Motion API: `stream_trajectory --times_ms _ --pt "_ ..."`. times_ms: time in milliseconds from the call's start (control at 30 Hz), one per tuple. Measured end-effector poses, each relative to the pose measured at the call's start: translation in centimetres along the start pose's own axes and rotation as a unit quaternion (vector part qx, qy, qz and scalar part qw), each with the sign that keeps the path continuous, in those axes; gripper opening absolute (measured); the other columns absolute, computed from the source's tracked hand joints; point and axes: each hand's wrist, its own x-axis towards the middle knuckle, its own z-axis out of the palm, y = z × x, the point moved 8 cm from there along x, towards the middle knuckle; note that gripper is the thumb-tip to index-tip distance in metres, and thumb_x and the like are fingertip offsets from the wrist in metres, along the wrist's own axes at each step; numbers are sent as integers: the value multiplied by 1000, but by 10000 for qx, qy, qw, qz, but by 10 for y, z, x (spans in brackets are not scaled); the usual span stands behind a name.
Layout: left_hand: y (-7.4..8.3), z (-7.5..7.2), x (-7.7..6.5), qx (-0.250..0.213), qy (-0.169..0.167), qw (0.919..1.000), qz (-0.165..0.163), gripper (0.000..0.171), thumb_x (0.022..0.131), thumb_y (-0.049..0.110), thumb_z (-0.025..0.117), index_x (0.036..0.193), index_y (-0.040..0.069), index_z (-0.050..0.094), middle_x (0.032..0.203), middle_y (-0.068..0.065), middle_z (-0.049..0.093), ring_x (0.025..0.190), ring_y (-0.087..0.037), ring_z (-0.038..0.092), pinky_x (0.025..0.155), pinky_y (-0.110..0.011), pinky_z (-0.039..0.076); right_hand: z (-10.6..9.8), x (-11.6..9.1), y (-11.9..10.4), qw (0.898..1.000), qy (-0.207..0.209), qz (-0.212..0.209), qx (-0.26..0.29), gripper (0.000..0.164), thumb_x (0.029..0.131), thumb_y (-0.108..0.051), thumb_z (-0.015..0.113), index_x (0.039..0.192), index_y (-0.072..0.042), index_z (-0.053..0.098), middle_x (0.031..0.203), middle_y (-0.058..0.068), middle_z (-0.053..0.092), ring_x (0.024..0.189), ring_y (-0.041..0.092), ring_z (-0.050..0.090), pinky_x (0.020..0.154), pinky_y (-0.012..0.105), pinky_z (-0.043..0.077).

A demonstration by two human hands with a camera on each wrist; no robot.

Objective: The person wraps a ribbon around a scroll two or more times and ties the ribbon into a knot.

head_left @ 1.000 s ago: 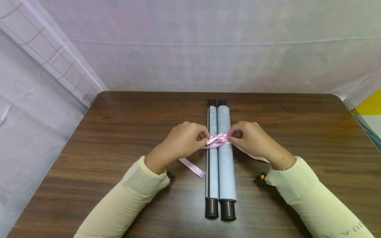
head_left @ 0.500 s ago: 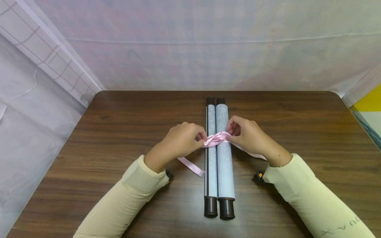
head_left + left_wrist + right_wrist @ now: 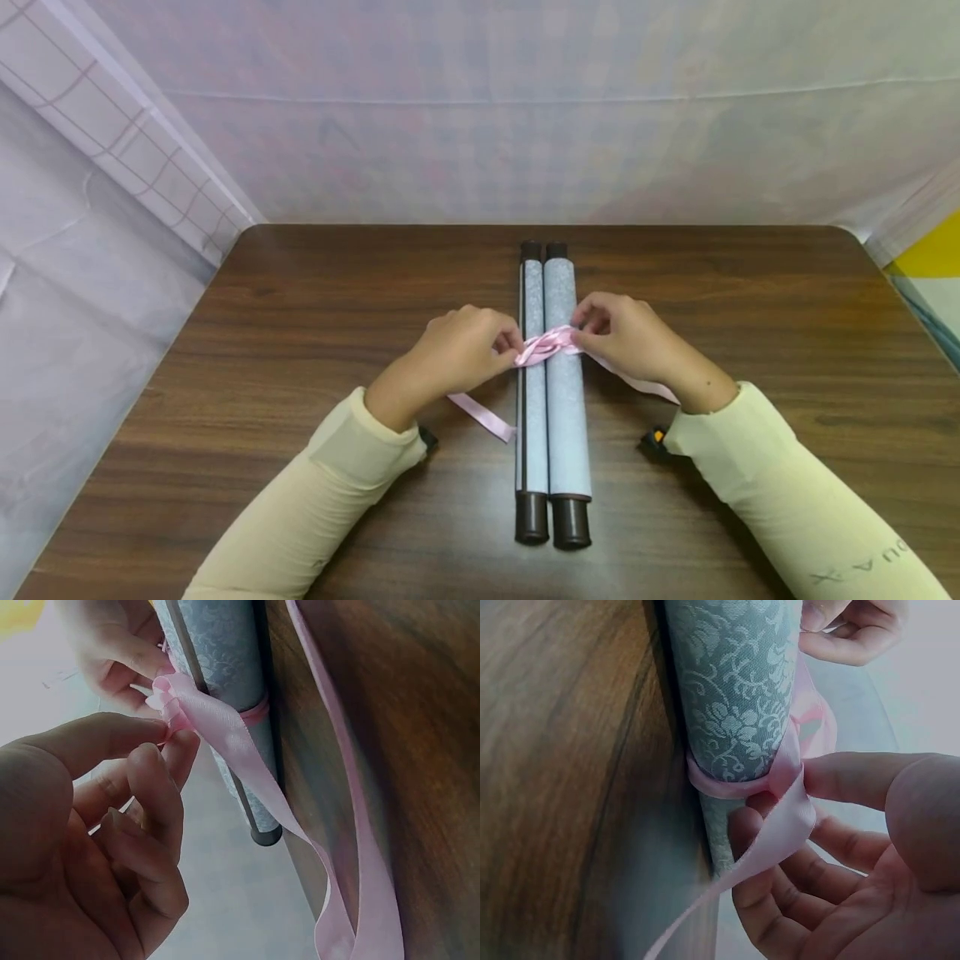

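A hanging scroll, rolled from both ends into two pale blue floral rolls with dark end knobs, lies lengthwise on the table. Pink ribbon is wrapped round its middle, with twisted loops on top. My left hand pinches the left side of the loops between thumb and index finger, as the left wrist view shows closely. On the other side, my right hand holds the ribbon between thumb and fingers, beside the right roll. One ribbon tail trails below my left hand; another tail passes under my right hand.
The brown wooden table reaches back to a pale curtain. White sheeting hangs along the left side. Beyond the table's right edge a yellow patch shows.
My right hand has moved slightly up and its fingers have spread a little, while the loops' right end has risen slightly. My left hand stays nearly still, pinching the ribbon.
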Motion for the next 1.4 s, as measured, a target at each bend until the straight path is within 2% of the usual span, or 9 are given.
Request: stream_trajectory --times_ms 200,300,667,833,1000,1233,1400 --pt "-1 2 -1 -15 -45 10000 -29 5 84 28 65 85 29 69 84 14 69 64 -5 54 56 -29 44 -8 1 -5 9970 727 -280 31 6 82 -10 69 85 -7 65 72 7 64 63 17 55 56 33 47" --pt "-1 2 -1 -61 -62 10000 -44 4 85 27 65 85 28 69 84 14 69 63 -5 54 56 -29 44 -11 1 -8 9951 911 -362 -139 4 82 -12 69 82 -9 66 70 5 64 62 16 55 55 33 47" --pt "1 2 -1 -91 -58 9999 32 5 85 26 64 86 27 69 85 12 69 63 -5 54 55 -28 44 -4 -1 -10 9977 445 -372 -363 6 83 -13 70 79 -12 65 80 7 62 68 19 54 59 35 47" --pt "2 1 -2 -60 -55 10000 27 6 85 26 64 86 28 69 85 13 69 64 -5 54 56 -28 44 -1 -2 -9 9984 302 -262 -402 6 82 -12 69 78 -13 65 73 5 64 63 17 55 54 33 48" --pt "2 0 -2 -41 -30 10000 19 6 85 25 64 85 28 69 84 13 69 64 -5 54 55 -28 44 -2 -3 -10 9978 377 -222 -491 8 80 -13 71 76 -14 64 69 2 64 58 15 53 51 32 47" --pt "2 -1 -4 -82 -37 10000 2 5 85 26 64 86 27 69 86 12 70 66 -3 55 58 -29 46 0 -1 -9 9986 315 -298 -317 14 80 -6 69 91 -9 61 75 6 62 66 17 55 57 33 49" --pt "3 -3 -5 -115 -18 9999 31 6 85 25 64 86 26 69 87 11 70 69 -3 56 62 -31 47 -2 -1 -12 9978 425 -358 -356 21 80 -7 70 99 -7 62 74 6 61 62 17 53 55 33 47"
